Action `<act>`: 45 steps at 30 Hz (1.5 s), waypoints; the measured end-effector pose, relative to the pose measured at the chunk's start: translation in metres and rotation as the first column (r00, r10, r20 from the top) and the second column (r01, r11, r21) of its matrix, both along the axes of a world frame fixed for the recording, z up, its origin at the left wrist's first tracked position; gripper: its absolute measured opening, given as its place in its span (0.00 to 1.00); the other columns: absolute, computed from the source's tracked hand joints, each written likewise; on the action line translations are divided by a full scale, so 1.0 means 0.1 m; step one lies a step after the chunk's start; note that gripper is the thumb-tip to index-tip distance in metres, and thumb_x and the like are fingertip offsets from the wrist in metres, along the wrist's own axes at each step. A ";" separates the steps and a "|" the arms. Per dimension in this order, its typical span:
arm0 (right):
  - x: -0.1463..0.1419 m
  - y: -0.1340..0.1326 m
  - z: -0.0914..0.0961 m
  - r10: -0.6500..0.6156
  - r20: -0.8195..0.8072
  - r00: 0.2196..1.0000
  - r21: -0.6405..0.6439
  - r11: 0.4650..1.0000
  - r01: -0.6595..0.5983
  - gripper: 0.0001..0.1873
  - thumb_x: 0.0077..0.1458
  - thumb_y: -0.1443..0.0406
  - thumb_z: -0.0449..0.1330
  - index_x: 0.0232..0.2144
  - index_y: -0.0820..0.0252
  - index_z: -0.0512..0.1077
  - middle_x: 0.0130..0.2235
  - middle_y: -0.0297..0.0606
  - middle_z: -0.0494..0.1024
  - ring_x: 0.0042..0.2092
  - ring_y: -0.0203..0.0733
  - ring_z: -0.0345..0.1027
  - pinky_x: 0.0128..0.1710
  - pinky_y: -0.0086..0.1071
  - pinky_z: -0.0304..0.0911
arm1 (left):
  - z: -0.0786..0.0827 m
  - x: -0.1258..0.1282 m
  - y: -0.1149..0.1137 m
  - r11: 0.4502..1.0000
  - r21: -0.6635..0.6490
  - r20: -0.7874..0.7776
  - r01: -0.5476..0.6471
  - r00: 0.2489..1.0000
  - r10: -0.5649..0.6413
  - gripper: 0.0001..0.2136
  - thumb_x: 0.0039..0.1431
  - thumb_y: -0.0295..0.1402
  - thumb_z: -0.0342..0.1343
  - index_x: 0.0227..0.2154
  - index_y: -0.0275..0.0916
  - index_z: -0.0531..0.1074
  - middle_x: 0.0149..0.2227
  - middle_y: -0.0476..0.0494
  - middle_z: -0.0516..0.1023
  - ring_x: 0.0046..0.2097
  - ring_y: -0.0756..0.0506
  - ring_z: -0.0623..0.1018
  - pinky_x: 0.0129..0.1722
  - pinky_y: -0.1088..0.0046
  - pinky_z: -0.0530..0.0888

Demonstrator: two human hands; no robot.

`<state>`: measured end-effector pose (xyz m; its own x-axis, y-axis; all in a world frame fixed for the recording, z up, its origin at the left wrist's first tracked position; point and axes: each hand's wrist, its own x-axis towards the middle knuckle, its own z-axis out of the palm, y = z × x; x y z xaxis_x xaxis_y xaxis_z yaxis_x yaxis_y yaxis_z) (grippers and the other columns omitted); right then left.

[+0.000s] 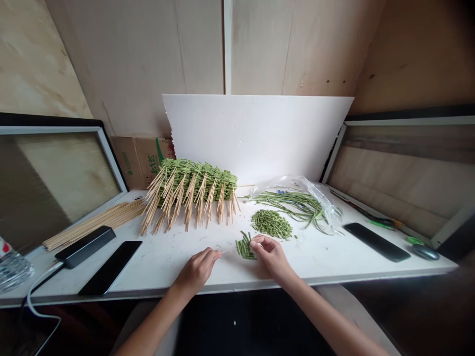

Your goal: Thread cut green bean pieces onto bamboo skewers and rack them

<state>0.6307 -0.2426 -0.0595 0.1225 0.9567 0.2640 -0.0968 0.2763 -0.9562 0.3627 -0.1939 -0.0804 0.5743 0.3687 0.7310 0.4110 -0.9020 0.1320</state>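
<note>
My left hand (198, 269) is closed in a pinch on the end of a thin bamboo skewer (227, 251) near the table's front edge. Cut green bean pieces (244, 247) sit side by side in a row at the skewer's other end. My right hand (270, 254) has its thumb and fingers pinched on the right end of that row. Just behind my right hand lies a heap of cut bean pieces (272, 223). Long uncut beans (293, 200) lie farther back, partly inside a clear plastic bag (315, 190).
Finished bean skewers (200, 180) are stacked at the back left, sticks toward me. Loose bamboo skewers (98, 222), a black power bank (86, 246) and a phone (110, 267) lie left. Another phone (376, 241) and a mouse (425, 251) lie right. A white board (260, 133) stands behind.
</note>
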 end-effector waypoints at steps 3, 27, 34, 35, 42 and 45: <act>-0.04 -0.01 0.02 -0.018 0.036 0.999 -0.029 0.999 0.020 0.21 0.50 0.47 0.70 0.26 0.58 0.76 0.31 0.38 0.76 0.35 0.42 0.66 0.37 0.34 0.62 | 0.00 0.01 -0.01 1.000 0.004 0.006 0.001 1.000 -0.001 0.07 0.73 0.24 0.48 0.43 0.38 0.71 0.34 0.44 0.78 0.36 0.46 0.82 0.39 0.71 0.81; 0.04 0.02 0.02 -0.343 0.873 0.346 0.360 0.933 0.018 0.13 0.66 0.65 0.56 0.43 0.51 0.82 0.42 0.47 0.79 0.46 0.54 0.66 0.45 0.45 0.62 | 0.07 0.04 0.00 0.992 -0.005 0.105 -0.129 0.986 0.129 0.07 0.72 0.25 0.48 0.41 0.40 0.70 0.35 0.44 0.80 0.39 0.45 0.84 0.41 0.70 0.82; 0.00 0.05 0.01 -0.307 0.833 0.461 0.307 0.949 0.077 0.09 0.64 0.64 0.58 0.34 0.54 0.79 0.37 0.44 0.80 0.45 0.55 0.66 0.43 0.45 0.61 | 0.08 0.04 0.00 0.992 -0.002 0.108 -0.128 0.986 0.127 0.07 0.72 0.25 0.48 0.41 0.40 0.70 0.35 0.44 0.80 0.38 0.45 0.84 0.40 0.70 0.82; 0.01 0.06 0.01 -0.309 0.813 0.493 0.311 0.947 0.082 0.09 0.64 0.64 0.58 0.34 0.53 0.79 0.37 0.44 0.80 0.45 0.55 0.66 0.43 0.45 0.61 | 0.07 0.04 0.00 0.992 -0.003 0.105 -0.128 0.986 0.127 0.07 0.72 0.25 0.48 0.41 0.40 0.70 0.35 0.44 0.80 0.39 0.45 0.84 0.40 0.70 0.82; 0.18 0.14 -0.03 -0.222 0.350 0.910 0.030 0.974 0.226 0.19 0.57 0.48 0.64 0.39 0.56 0.79 0.38 0.42 0.81 0.36 0.48 0.70 0.37 0.39 0.63 | 0.00 0.02 0.02 0.990 -0.029 0.101 -0.135 0.985 0.137 0.06 0.73 0.27 0.49 0.42 0.40 0.71 0.36 0.44 0.80 0.38 0.45 0.83 0.42 0.69 0.82; 0.23 0.16 -0.01 -0.128 0.069 0.989 -0.087 0.987 0.133 0.25 0.52 0.42 0.66 0.37 0.56 0.78 0.33 0.38 0.78 0.33 0.43 0.68 0.36 0.36 0.63 | -0.01 0.02 0.02 0.991 -0.015 0.096 -0.131 0.987 0.132 0.06 0.73 0.26 0.49 0.42 0.40 0.71 0.36 0.44 0.80 0.38 0.45 0.83 0.42 0.69 0.82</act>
<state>0.6537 -0.2267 -0.0610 0.2337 0.9540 0.1881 -0.0042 0.1944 -0.9809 0.3644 -0.1920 -0.0813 0.4470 0.4429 0.7772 0.5106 -0.8397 0.1849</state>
